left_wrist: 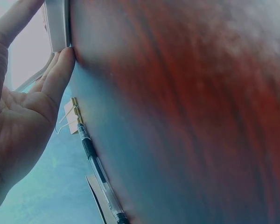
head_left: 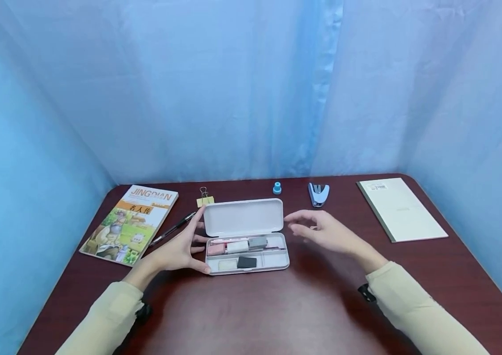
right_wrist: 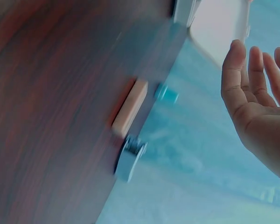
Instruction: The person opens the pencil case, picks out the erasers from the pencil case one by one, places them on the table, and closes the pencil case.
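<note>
The opened pencil case lies on the table, at the fingers of the left hand and to the left of the right hand. The left hand is spread wide, thumb at the near corner, index finger at the raised lid; the right hand is loosely curved beside the lid, holding nothing. The step in hand appears to be steadying the case; the next move probably calls for the right hand either to pinch the orange block, which lies apart from its fingers, or to tip the lid forward. The case's long axis runs from left hand toward right, its hinge on the far side, its lid's inner face turned nearward.
</note>
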{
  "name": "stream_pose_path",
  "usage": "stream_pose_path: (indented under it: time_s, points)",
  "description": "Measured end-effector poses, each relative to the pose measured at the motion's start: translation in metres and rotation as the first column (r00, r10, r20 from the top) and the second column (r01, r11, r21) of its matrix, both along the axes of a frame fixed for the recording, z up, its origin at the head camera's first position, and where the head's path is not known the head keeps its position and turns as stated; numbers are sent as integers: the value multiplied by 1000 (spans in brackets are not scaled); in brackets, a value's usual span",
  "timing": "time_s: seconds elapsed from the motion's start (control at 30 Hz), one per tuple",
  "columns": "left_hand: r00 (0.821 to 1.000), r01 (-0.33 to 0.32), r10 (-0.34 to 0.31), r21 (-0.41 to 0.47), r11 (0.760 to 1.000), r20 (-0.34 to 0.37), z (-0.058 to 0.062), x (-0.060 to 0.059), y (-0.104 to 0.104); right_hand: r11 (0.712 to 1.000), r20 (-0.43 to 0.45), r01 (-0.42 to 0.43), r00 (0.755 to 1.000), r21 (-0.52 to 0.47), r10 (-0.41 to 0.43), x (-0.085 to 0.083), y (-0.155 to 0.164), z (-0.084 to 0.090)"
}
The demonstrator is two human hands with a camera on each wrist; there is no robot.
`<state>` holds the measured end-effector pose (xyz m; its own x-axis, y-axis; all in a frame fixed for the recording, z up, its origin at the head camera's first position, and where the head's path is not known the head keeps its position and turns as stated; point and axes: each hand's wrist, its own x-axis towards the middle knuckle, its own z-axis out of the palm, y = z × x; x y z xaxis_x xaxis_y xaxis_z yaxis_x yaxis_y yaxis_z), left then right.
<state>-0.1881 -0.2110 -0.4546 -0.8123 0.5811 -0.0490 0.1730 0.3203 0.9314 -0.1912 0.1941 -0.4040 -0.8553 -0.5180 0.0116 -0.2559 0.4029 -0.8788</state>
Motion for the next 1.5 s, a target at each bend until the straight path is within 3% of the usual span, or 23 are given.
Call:
stream_pose_path:
  time_s: [0.23,0.47,0.6,1.03,1.37,1.5]
  points:
    - [1000,-12,12,-14,1000,13,-1,6,-5,996,-36,-89,995,-20,89,2,-30,-7]
    - [1000,-1,1,-2,1000,-11,0,0,1,989,-166,-124,977,78,136,-7,-40,-17]
    - [1000,4,-4,-7,1000,-10,-1,-1,1,984,-177,-128,973,127,150,-10,-43,-21]
    - [1000,-5,5,7,1000,3,-2,-1,1,961,-182,-44,979,274,97,-11,-55,-30]
    - [1000,-7,7,13,1000,19,-1,-1,2,939,-194,-2,978,343,72,-9,-60,-33]
    - [1000,-6,6,9,1000,16,-2,-1,2,936,-199,46,980,350,26,-10,-64,-35]
